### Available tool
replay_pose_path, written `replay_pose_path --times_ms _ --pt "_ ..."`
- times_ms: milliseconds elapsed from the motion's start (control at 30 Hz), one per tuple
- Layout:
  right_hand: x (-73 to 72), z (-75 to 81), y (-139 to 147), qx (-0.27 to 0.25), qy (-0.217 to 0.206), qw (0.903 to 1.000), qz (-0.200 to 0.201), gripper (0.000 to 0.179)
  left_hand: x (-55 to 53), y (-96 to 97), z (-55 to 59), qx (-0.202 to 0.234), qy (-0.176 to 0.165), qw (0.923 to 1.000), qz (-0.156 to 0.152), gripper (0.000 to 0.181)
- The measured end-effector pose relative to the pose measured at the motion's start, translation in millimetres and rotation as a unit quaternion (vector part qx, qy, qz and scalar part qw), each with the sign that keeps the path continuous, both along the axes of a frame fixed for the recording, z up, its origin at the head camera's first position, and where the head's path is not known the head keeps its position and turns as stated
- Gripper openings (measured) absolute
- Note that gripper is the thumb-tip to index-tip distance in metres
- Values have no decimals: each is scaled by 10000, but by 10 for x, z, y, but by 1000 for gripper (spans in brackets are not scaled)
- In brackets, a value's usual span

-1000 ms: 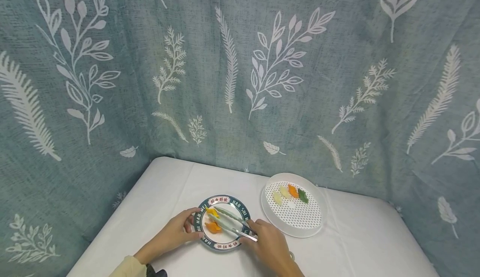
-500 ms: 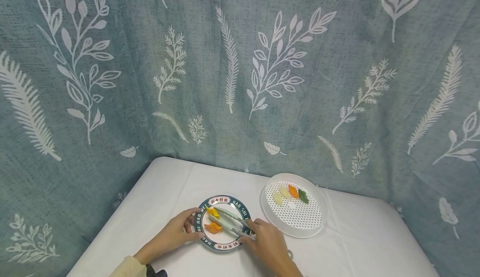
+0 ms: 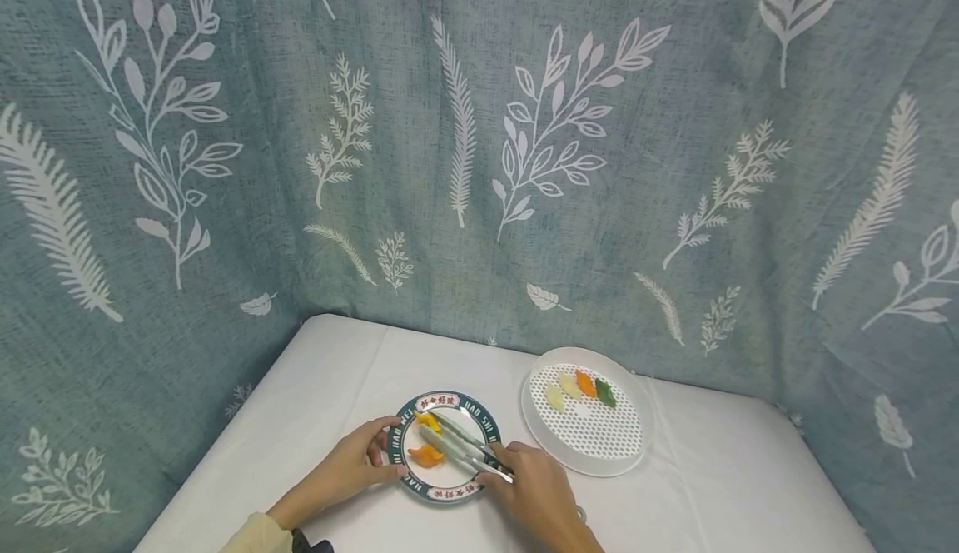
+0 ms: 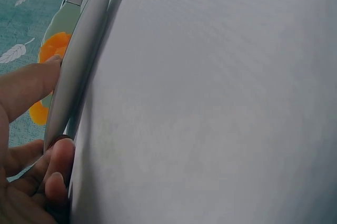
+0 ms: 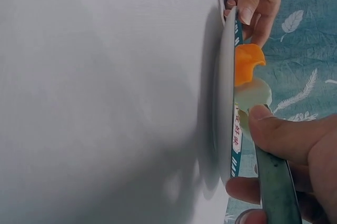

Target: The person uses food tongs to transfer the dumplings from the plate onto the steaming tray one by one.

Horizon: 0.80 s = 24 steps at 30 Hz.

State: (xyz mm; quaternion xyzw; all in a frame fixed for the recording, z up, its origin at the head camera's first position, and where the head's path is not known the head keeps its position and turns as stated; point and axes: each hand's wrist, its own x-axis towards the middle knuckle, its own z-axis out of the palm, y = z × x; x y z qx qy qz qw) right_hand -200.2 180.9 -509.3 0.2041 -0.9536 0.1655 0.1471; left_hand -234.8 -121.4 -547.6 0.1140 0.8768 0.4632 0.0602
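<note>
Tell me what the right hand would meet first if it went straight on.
Probably the yellow piece, at the tips of the tongs the right hand holds over the plate. Depth is unclear; the tips may already touch that piece.

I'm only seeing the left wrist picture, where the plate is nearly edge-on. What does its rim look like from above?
Observer: The head view shows the plate has a dark green rim with printed lettering.
Visitor: Is anything else set out nearby?
Observer: Yes, a round white tray with a holed base, apart from the plate, to the person's right and farther back.
Visitor: Ooh, what's in it?
Observer: Four small pieces: two pale pieces, an orange piece and a green piece.
</note>
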Motion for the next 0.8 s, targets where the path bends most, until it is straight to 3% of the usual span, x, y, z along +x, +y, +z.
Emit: replay_pose_path --times_ms 367,533,800 --pt "40 70 97 -169 -169 9997 -78 46 3 18 -10 -44 -1 10000 76 86" --pt "59 94 181 -200 74 9997 -78 40 11 17 -7 -3 -17 10000 67 85" --pt "81 193 309 -361 76 9983 -445 41 12 13 -5 -99 -12 9999 106 86"
